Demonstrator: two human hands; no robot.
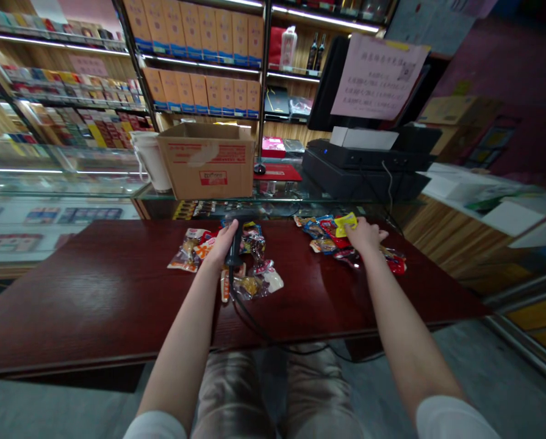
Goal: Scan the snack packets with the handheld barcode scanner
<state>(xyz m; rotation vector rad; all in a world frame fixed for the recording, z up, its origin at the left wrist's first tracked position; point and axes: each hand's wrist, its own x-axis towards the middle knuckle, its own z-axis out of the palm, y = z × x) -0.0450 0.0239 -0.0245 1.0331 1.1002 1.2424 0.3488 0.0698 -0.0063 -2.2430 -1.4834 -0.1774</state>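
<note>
Left hand (218, 245) wrapped closed round a black corded handheld barcode scanner (234, 245), just above a loose heap of small foil snack packets (254, 277) on a glossy dark-red wooden counter (117, 286). Right hand (365, 236) over a second multicoloured heap (321, 235), fingers (355, 228) on a yellow foil snack packet (347, 224); pinching or only resting, cannot tell

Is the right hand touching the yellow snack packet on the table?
Touching: the head view shows the right hand with its fingers resting on the yellow snack packet.
</note>
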